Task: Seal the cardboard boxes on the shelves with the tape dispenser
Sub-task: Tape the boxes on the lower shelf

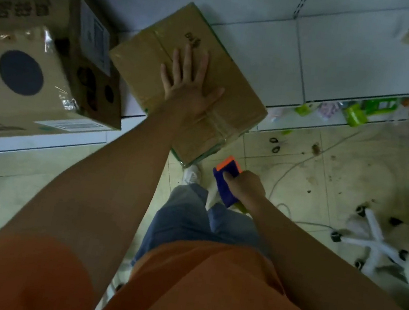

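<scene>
A brown cardboard box (142,66) lies on the white shelf (343,69), turned at an angle, its near corner jutting over the shelf edge. Clear tape shines along its top seam. My left hand (189,86) rests flat on the box top with fingers spread. Below the box's near corner, my right hand (243,187) grips a purple tape dispenser (226,182) with an orange front edge, held off the box above the floor.
A larger cardboard box (39,63) with a dark round mark and a white label stands on the shelf at left. Green packets (355,113) lie under the shelf at right. A white chair base (373,243) and a cable are on the tiled floor.
</scene>
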Motion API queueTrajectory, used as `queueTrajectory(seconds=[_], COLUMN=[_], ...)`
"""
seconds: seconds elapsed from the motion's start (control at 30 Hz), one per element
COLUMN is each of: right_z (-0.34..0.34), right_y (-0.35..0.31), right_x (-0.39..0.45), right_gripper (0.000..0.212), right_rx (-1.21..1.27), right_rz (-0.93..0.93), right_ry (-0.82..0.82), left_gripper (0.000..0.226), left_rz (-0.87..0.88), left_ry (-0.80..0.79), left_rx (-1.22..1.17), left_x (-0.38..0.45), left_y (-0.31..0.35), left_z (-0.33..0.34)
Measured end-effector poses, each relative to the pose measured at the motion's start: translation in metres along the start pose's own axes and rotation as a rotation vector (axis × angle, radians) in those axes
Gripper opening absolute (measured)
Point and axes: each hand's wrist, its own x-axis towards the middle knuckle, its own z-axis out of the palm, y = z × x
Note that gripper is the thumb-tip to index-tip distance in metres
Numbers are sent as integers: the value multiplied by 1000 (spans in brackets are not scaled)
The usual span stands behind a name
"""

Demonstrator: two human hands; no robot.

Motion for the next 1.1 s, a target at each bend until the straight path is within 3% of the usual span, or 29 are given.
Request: queueTrajectory(seconds=[0.1,0.3,0.4,0.47,0.53,0.63,0.67,0.73,0.8,0.87,1.0,1.1], right_z=[-9,-32,-42,-52,-68,-94,-101,-111,-115,-113,-105,-101], right_y=[-12,-3,11,18,17,6,3,-6,-13,-15,-12,-6], right_x=[2,4,3,-3,-11,-24,-27,-32,-35,-35,-28,-24], right_gripper=[52,48,52,58,57,55,53,52,49,46,39,47], right_rx=[43,196,307,349,390,427,419,381,355,326,298,226], right_rz=[-38,39,115,117,37,-145,-199,-288,-359,-392,-430,-407], right_ry=[43,96,221,387,560,716,732,725,686,646,631,614], left_gripper=[96,129,131,128,114,61,52,67,106,129,126,117], left_rz=[20,120,143,132,107,158,168,153,136,149,150,103], left_ry=[-45,-63,-28,-11,71,345,369,322,257,225,265,293], left_rx=[-4,-33,6,38,65,13,-20,16,153,239,234,184], left_x=[-2,-8,-8,-9,-18,-50,-61,-76,-83,-85,-95,-108], left_y=[1,-10,-14,-13,-10,6,14,26,29,24,22,34], left_z=[-5,-10,-7,-5,-1,10,18,39,59,71,77,89])
